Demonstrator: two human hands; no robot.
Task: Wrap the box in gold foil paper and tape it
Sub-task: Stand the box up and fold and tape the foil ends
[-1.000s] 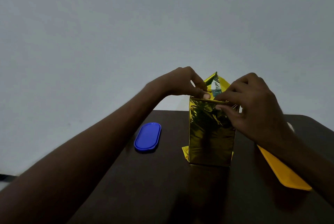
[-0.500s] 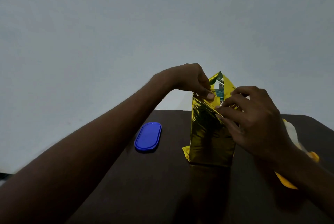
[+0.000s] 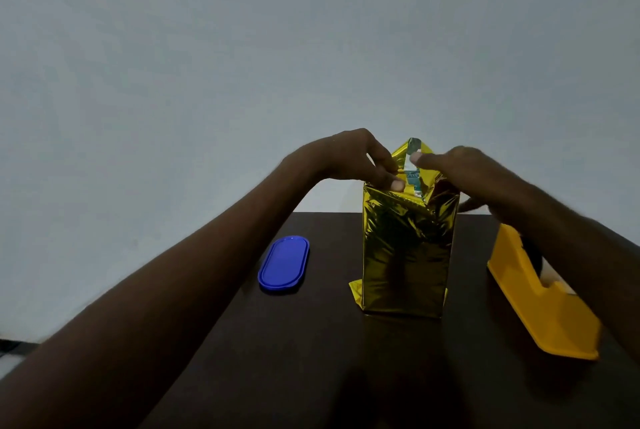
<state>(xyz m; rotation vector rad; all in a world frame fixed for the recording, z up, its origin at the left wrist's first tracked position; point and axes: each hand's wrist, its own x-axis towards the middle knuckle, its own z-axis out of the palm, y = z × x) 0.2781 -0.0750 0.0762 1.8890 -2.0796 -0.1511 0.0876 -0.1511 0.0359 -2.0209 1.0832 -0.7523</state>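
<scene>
A tall box wrapped in gold foil paper [image 3: 405, 248] stands upright in the middle of a dark table [image 3: 311, 359]. Its top end is unsealed, with a pointed foil flap [image 3: 414, 148] standing up at the back. My left hand [image 3: 360, 162] pinches the folded foil at the top left corner of the box. My right hand [image 3: 453, 169] lies over the top right side with a finger stretched out against the upright flap; the rest of its fingers are blurred. A foil flap sticks out at the bottom left of the box.
A blue oval lid [image 3: 284, 264] lies flat on the table left of the box. A yellow tape dispenser [image 3: 543, 293] sits to the right, partly behind my right forearm. A plain grey wall stands behind the table.
My right hand has risen from the front top edge and moved over the box's top right, uncovering the tape dispenser. My left hand stays at the top left corner.
</scene>
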